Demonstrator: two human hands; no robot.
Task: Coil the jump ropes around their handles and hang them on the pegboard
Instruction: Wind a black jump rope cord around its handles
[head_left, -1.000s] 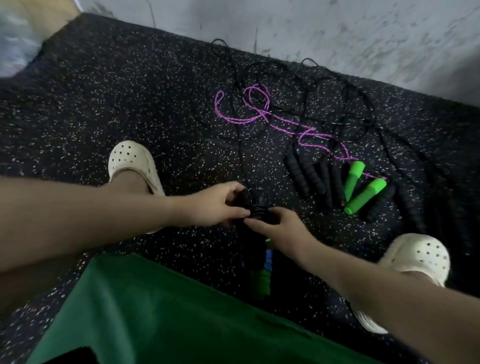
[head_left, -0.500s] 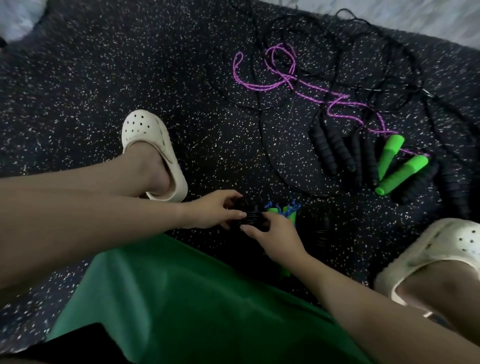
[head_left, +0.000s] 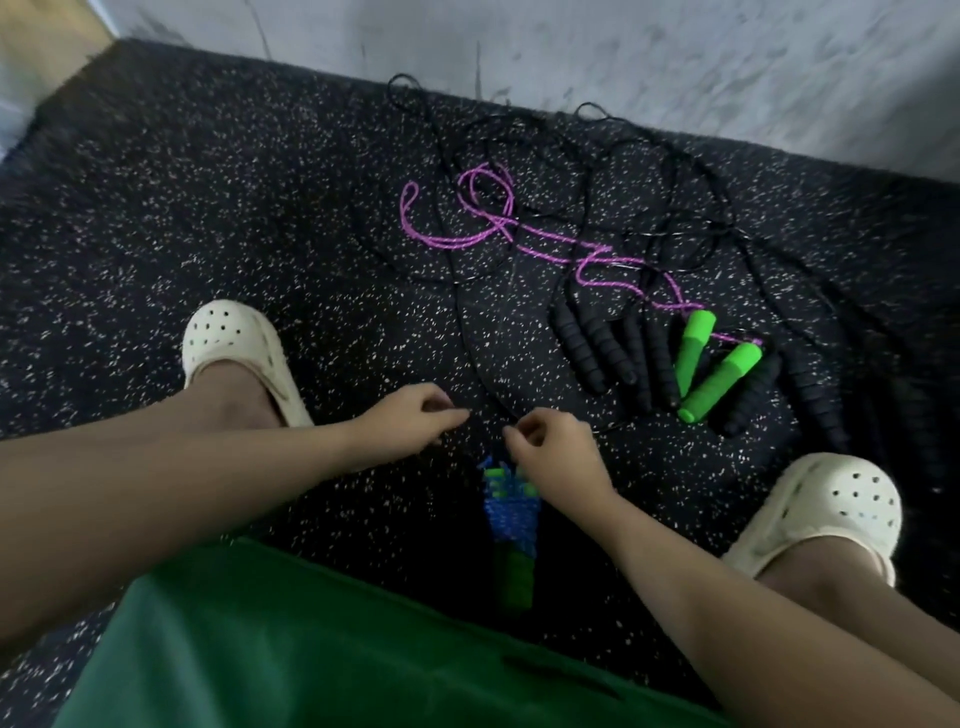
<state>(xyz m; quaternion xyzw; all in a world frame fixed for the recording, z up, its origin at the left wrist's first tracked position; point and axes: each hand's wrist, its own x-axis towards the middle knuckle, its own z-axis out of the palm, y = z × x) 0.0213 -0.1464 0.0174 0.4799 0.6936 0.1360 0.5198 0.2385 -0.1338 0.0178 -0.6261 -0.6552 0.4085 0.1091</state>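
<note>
Both pinching one thin black cord (head_left: 480, 374): left hand (head_left: 410, 415) and right hand (head_left: 550, 441), just above the coiled blue-roped green-handled bundle (head_left: 509, 514) on the floor. Best kept taut, wound evenly. Pegboard unseen.

One cam only, on the person's head. It looks fwd and steeply down at the black speckled rubber floor mat (head_left: 208, 249), close up. Arms come in from the bottom edge, w/ both feet on the mat. The grey concrete wall (head_left: 623, 57) stands at the mat's far edge. No 2nd view to share.
</note>
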